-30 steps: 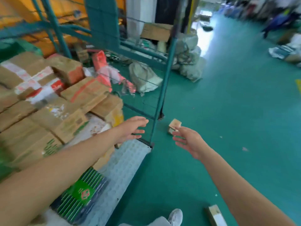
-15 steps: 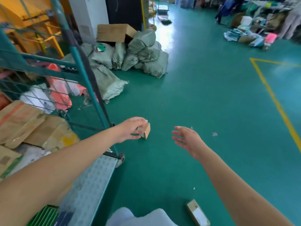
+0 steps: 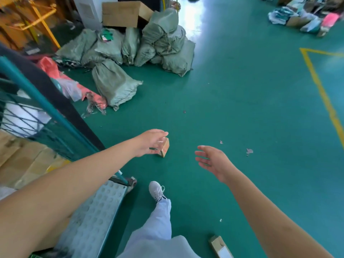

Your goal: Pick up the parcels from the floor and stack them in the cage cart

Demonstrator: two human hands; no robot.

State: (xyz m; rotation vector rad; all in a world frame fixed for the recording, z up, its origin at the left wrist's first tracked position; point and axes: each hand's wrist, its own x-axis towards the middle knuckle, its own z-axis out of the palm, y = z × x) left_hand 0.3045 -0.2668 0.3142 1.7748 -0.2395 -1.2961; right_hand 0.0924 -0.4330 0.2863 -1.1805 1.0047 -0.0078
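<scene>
Left hand [image 3: 151, 143] reaching over the little cardboard box [image 3: 164, 150], fingers loose, grip unclear; right hand [image 3: 212, 161] spread, empty. Looks light, stiff: pinch opposite sides.

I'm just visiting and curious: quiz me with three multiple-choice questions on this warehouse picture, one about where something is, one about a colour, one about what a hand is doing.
1. Where does the flat parcel lie?
A. on the floor by the bottom edge
B. on the sacks
C. in the cage cart

2. What colour is the floor?
A. grey
B. green
C. red

3. What does the right hand hold?
A. a sack
B. a box
C. nothing

Answers: 1 A, it rests on bare floor near the person's leg. 2 B, green everywhere. 3 C, its fingers are spread, while the left hand reaches the small box.
</scene>
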